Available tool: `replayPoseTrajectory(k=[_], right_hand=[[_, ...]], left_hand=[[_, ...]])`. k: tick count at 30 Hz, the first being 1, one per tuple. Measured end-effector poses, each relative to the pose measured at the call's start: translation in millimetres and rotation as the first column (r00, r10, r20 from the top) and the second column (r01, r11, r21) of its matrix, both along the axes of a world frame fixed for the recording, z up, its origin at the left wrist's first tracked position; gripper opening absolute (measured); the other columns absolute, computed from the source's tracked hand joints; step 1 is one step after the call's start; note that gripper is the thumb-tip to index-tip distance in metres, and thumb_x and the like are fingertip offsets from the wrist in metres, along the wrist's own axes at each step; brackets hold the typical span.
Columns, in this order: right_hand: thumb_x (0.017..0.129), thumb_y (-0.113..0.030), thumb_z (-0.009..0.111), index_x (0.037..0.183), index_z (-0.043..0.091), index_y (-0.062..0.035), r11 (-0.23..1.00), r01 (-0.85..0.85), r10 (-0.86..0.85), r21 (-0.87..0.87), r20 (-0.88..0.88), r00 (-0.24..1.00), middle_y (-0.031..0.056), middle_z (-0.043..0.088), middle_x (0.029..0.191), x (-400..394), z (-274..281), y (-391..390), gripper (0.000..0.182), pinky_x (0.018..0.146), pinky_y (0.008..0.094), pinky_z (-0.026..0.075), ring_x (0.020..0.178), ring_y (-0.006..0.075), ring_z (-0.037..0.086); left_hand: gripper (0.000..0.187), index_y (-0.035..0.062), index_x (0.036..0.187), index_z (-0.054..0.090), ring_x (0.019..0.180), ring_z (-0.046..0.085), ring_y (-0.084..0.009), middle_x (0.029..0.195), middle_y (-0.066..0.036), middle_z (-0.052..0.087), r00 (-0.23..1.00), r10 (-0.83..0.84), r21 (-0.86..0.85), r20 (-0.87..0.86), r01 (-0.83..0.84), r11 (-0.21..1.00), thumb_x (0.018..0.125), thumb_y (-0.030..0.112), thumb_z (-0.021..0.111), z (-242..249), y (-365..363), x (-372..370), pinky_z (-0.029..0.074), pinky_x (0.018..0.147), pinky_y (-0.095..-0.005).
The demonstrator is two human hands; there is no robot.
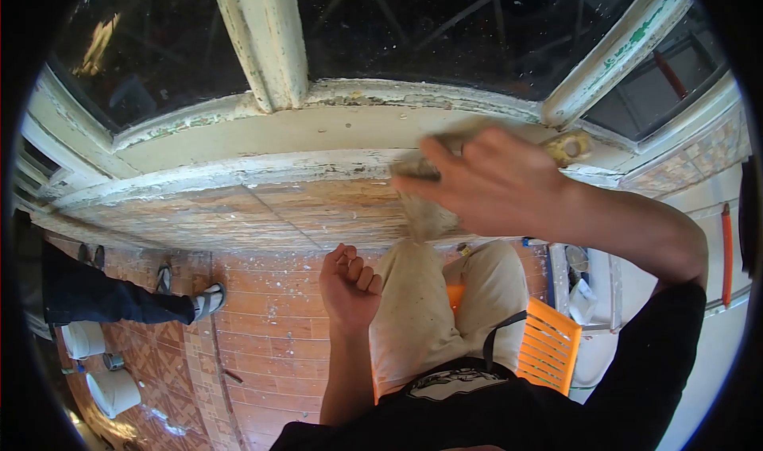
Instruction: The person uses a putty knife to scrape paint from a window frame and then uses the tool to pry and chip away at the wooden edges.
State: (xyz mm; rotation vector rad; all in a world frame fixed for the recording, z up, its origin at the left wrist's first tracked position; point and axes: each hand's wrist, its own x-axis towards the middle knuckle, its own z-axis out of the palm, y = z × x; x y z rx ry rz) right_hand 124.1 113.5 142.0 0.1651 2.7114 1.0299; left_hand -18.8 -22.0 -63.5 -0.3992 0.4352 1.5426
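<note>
- Black shirt (509,407) above pale trousers (413,308) and orange chair (548,344).
- White buckets (113,393), left; contents unclear. White container (582,300), right.
- Co-worker's leg (119,292) beside buckets.
- Right hand (497,182) grasps blurred pale object (425,201) against window ledge (318,165); long axis unreadable.
- Left hand (350,280) curled, near trousers.

We're on the chair (554,344). Ahead of it: sill (238,167), window (445,22). Left: buckets (113,393), another person (111,290). Right: bar (726,252). Under it: floor (270,332).
</note>
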Motion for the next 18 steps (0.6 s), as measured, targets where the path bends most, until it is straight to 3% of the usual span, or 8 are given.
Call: replayPoseTrajectory(k=[5,9,10,11,12,14,15,18], right_hand=[[0.067,-0.029,0.071,0.134,0.052,-0.0219,0.927,0.113,-0.173,-0.358,-0.140,0.975,0.0084,0.058,0.091,38,42,-31,0.070,0.040,0.0247,0.041,0.048,0.0118,0.055],[0.075,-0.010,0.070,0.132,0.051,-0.0134,0.599,0.009,-0.496,-0.801,-0.362,0.789,0.0083,0.061,0.087,74,24,-40,0.061,0.050,0.0297,0.051,0.058,0.0172,0.062],[0.083,-0.014,0.064,0.129,0.052,-0.0094,0.165,0.067,-0.779,-0.984,-0.089,0.620,0.0084,0.062,0.090,80,14,-46,0.048,0.052,0.0299,0.051,0.063,0.0175,0.064],[0.091,-0.018,0.058,0.126,0.053,-0.0054,-0.302,0.006,-0.863,-0.953,0.276,0.423,0.0085,0.063,0.092,85,3,-52,0.037,0.054,0.0301,0.051,0.067,0.0178,0.065],[0.091,-0.018,0.058,0.126,0.053,-0.0054,-0.303,0.013,-0.864,-0.953,0.280,0.419,0.0085,0.063,0.092,89,-16,-57,0.037,0.054,0.0301,0.051,0.067,0.0178,0.065],[0.099,-0.028,0.045,0.117,0.053,-0.0021,-0.538,-0.529,-0.843,-0.656,0.429,0.326,0.0104,0.063,0.091,87,-56,-64,0.032,0.054,0.0351,0.051,0.067,0.0188,0.063],[0.099,-0.028,0.045,0.117,0.053,-0.0021,-0.533,-0.541,-0.846,-0.651,0.420,0.329,0.0104,0.063,0.091,80,-64,-67,0.032,0.054,0.0351,0.051,0.067,0.0188,0.063],[0.097,-0.031,0.042,0.117,0.047,-0.0069,-0.326,-0.937,-0.897,-0.125,0.353,0.265,0.0117,0.057,0.095,57,-76,-71,0.032,0.056,0.0319,0.044,0.070,0.0176,0.053]], left_hand=[[0.023,0.0110,0.074,0.051,0.042,0.012,-0.0092,0.051,0.005,0.016,1.000,0.011,-0.005,0.008,-0.011,1.000,0.094,0.024,0.049,-3,1,-7,0.013,0.040,-0.0269],[0.023,0.0113,0.074,0.051,0.042,0.011,-0.0092,0.050,0.005,0.016,0.999,-0.035,0.027,0.023,0.034,0.999,0.093,0.024,0.049,-7,5,0,0.013,0.040,-0.0269],[0.023,0.0113,0.074,0.051,0.042,0.011,-0.0093,0.050,0.005,0.016,0.999,-0.032,0.001,0.031,0.032,0.999,0.093,0.024,0.049,-8,5,2,0.013,0.040,-0.0270],[0.023,0.0113,0.074,0.051,0.042,0.011,-0.0093,0.050,0.005,0.016,0.999,-0.038,0.004,0.038,0.038,0.999,0.093,0.024,0.049,-8,5,3,0.013,0.040,-0.0270],[0.023,0.0111,0.073,0.051,0.042,0.011,-0.0092,0.050,0.005,0.017,1.000,-0.022,-0.003,0.019,0.022,1.000,0.093,0.024,0.049,-6,5,2,0.013,0.040,-0.0269],[0.023,0.0109,0.073,0.051,0.042,0.011,-0.0092,0.050,0.005,0.017,1.000,-0.005,-0.003,-0.016,0.005,1.000,0.093,0.023,0.050,-4,5,3,0.013,0.040,-0.0269],[0.023,0.0106,0.073,0.051,0.042,0.011,-0.0092,0.051,0.005,0.018,1.000,0.010,-0.011,-0.022,-0.010,1.000,0.092,0.023,0.050,-4,5,2,0.013,0.040,-0.0269],[0.023,0.0103,0.073,0.051,0.042,0.011,-0.0093,0.051,0.005,0.018,1.000,0.013,-0.009,-0.026,-0.014,1.000,0.092,0.023,0.050,-7,5,2,0.013,0.041,-0.0268]])
